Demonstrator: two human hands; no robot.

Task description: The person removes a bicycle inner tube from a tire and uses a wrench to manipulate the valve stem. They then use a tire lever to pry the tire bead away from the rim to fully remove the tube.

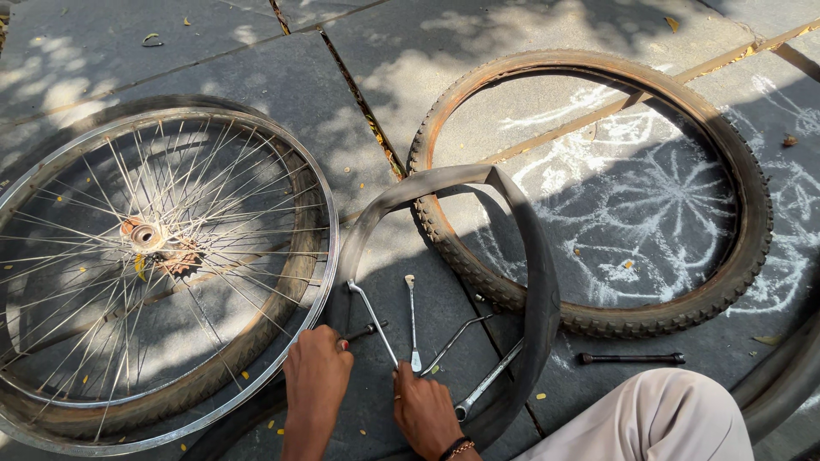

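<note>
A spoked bicycle wheel rim [329, 265] lies flat on the stone pavement at the left, with a tyre under it. My left hand [316, 376] rests by the rim's near edge, fingers closed on the black inner tube's valve [371, 327]. My right hand [423, 410] is just right of it, fingers gripping the lower end of a thin metal tyre lever [371, 320]. The black inner tube [538, 282] loops around both hands. Several more metal levers [412, 320] lie between the hands and the tube.
A worn tyre [752, 205] lies at the upper right over white chalk floor drawings [658, 205]. A dark metal rod [632, 358] lies below it. My knee in light trousers [658, 418] fills the lower right. Another tyre edge [786, 376] shows at the far right.
</note>
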